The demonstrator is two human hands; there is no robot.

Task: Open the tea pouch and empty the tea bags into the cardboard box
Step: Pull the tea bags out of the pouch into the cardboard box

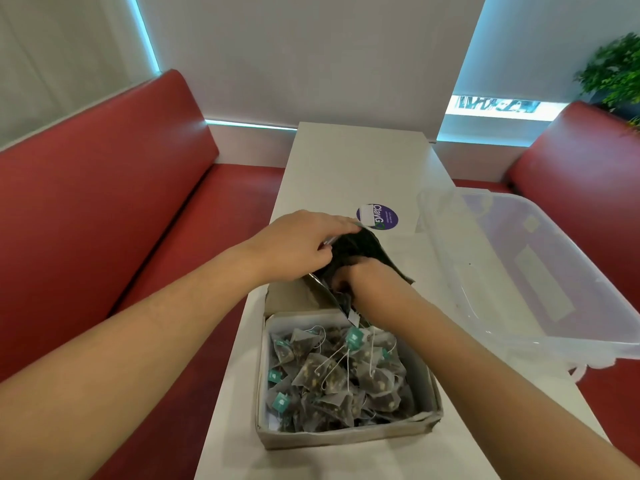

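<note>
Your fingers on the left hand (298, 245) are pinched closed on the upper edge of the dark tea pouch (360, 249), holding it tilted above the far end of the cardboard box (346, 436), while your right hand (362, 277) grips the pouch lower down, near its torn mouth, fingers curled around it. From the head view, the step in hand looks like the emptying itself: the box already holds a heap of tea bags (339, 375), and I cannot tell whether any remain inside the pouch. The next move likely calls for lifting the closed end higher and shaking gently, keeping the mouth over the box. Mind the edges: the box sits close to the left edge of the narrow tabletop (346, 168), and a clear plastic bin (536, 271) crowds your right side. Open room lies beyond the pouch.
</note>
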